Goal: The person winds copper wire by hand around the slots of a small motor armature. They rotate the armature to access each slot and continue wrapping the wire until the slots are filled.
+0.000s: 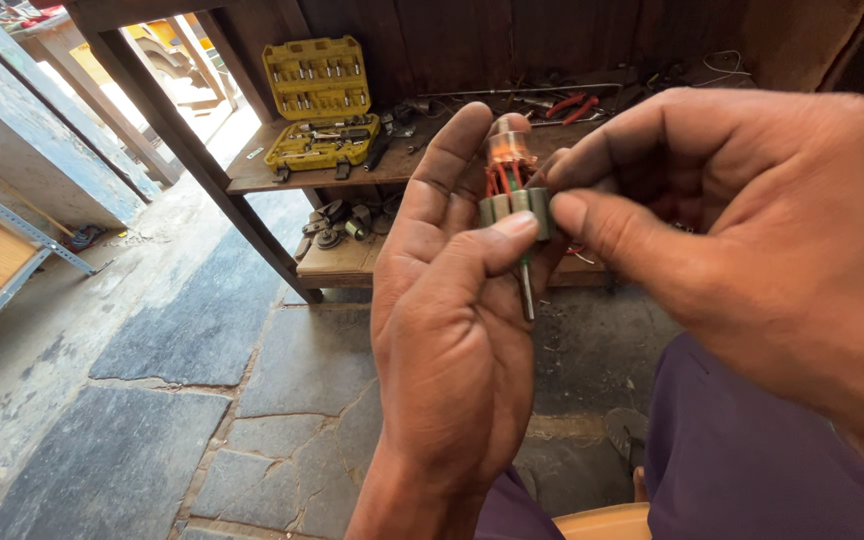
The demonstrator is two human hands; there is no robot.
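A small motor armature with copper windings, a grey slotted core and a steel shaft pointing down is held up close to the camera. My left hand has its palm toward me, with thumb and fingers wrapped around the core. My right hand comes in from the right, with thumb and forefinger pinching the armature's core and upper winding. Both hands touch the part, and much of the core is hidden by fingers.
An open yellow socket set case sits on a wooden workbench at the back, with red-handled pliers and loose tools. Metal parts lie on a lower shelf. Stone floor slabs spread below. My purple trousers are at the lower right.
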